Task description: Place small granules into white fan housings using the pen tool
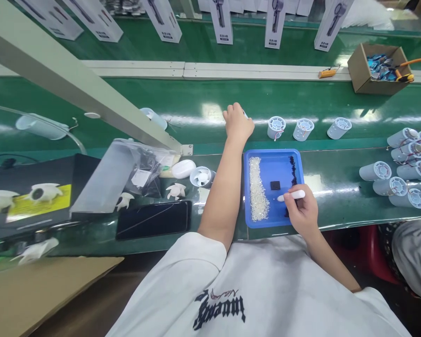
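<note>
My left hand [237, 122] reaches out over the green conveyor belt [210, 100], its fingers closed round a small white cylinder part that barely shows. My right hand [301, 211] rests on the near right corner of a blue tray [274, 161] and grips a white pen-like tool [292, 196], tip pointing left. The tray holds a strip of tiny clear pieces [257, 189], a dark strip [293, 171] and a small black square [275, 185]. Three white cylinder housings [276, 127] stand on the belt just right of my left hand.
Several more cylinders [407, 164] lie piled at the right. A cardboard box [373, 70] with tools sits far right. At left are white fan blades [176, 190], a black phone [153, 219], a plastic bag [143, 171] and a slanted metal bar [73, 79]. Another person's knee [414, 257] shows at right.
</note>
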`<state>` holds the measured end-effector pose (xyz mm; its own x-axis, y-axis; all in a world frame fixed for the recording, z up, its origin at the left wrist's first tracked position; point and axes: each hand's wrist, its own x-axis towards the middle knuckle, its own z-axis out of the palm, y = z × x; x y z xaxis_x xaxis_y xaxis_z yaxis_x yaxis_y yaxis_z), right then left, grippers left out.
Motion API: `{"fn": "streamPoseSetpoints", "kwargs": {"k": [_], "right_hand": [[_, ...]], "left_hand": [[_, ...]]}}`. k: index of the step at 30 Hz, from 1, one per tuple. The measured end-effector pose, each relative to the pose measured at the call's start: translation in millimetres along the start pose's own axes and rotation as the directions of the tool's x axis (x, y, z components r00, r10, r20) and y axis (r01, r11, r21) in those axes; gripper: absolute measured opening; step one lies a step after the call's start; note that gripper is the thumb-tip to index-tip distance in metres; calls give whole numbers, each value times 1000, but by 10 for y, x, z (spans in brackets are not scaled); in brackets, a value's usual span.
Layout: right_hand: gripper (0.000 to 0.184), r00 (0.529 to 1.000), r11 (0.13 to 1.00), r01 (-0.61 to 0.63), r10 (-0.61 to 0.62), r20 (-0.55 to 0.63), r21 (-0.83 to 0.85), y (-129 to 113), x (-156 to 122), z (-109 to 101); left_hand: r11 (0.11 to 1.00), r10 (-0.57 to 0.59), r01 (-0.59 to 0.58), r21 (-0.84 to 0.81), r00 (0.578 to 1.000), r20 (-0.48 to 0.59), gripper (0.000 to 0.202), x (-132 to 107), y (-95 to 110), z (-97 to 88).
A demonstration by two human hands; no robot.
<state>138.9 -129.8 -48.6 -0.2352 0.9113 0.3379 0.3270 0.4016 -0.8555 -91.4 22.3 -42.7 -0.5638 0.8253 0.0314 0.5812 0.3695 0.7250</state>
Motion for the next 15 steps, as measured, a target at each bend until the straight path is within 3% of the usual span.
{"fn": "streamPoseSetpoints", "kwargs": {"k": [9,15], "right_hand": [[9,999,998,26,-24,21,-64,-33,25,-10],[14,996,992,-56,63,65,-109,8,27,-108]], "left_hand": [[997,1,-2,-81,1000,-2,26,80,5,-69],[945,148,-156,-287,988,-50,24,34,120,-239]]}}
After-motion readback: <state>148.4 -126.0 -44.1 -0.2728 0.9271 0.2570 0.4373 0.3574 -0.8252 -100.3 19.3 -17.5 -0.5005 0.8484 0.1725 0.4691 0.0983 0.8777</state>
